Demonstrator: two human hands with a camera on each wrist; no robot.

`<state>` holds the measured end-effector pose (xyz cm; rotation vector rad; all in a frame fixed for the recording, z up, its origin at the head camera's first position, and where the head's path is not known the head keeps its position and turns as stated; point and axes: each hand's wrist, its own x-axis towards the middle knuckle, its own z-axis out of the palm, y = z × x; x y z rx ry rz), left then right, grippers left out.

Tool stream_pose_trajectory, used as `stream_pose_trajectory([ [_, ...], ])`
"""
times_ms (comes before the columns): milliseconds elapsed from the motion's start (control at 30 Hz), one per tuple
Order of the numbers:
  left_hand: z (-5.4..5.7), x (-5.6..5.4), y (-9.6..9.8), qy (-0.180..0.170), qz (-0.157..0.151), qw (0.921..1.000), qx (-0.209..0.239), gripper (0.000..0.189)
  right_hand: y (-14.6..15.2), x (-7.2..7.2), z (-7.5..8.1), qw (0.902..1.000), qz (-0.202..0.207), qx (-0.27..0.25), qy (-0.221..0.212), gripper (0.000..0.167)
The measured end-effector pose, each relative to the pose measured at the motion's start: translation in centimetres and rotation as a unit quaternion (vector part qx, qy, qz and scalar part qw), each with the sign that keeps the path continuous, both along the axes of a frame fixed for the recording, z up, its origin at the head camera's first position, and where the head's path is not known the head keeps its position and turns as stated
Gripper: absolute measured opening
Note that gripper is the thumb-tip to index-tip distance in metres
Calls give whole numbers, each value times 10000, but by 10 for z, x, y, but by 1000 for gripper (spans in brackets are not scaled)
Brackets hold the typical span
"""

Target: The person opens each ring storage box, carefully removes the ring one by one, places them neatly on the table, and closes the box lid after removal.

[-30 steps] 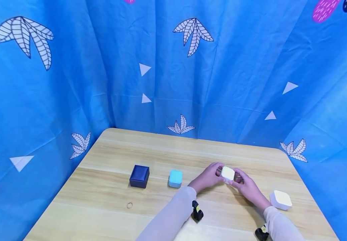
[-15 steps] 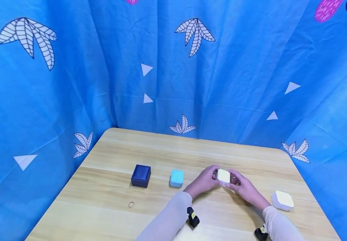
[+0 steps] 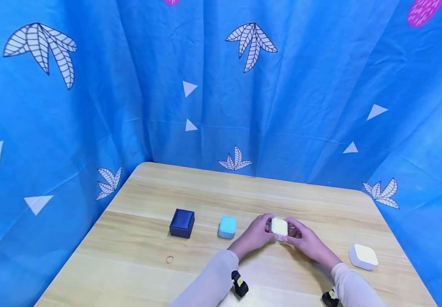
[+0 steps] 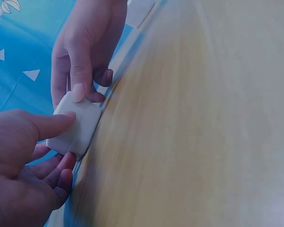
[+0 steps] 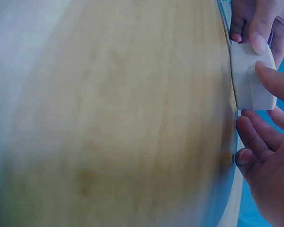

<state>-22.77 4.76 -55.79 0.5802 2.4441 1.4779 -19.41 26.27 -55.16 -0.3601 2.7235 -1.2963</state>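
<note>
A small white box [image 3: 279, 227] with rounded corners, like a jewellery box, is held between both hands above the right-middle part of the table. My left hand [image 3: 256, 233] pinches it from the left. From the right, my right hand [image 3: 307, 243] grips the opposite side. The left wrist view shows both thumbs lying on one face of the box [image 4: 80, 125], with fingers curled behind it. In the right wrist view the box [image 5: 251, 80] appears closed. Whether its underside touches the table is hard to tell.
Left of the hands stand a light-blue box [image 3: 227, 227] and a dark-blue box [image 3: 182, 223]. A thin ring-like loop [image 3: 169, 259] lies nearer the front. Another white box [image 3: 363, 256] sits at the right. A blue curtain [image 3: 221, 85] surrounds the wooden table [image 3: 136, 273].
Both hands have carried the white box left and a little toward the person. The other boxes have stayed put, while the whole view has shifted slightly.
</note>
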Motion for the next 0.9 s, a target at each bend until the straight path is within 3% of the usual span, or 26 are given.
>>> stream_pose_trajectory([
  [467, 2, 16, -19, -117, 191, 9997, 54, 64, -14, 3, 3, 9988, 458, -137, 33, 56],
  [900, 1, 23, -29, -165, 392, 9990, 118, 62, -23, 4, 3, 9973, 687, -241, -70, 56],
])
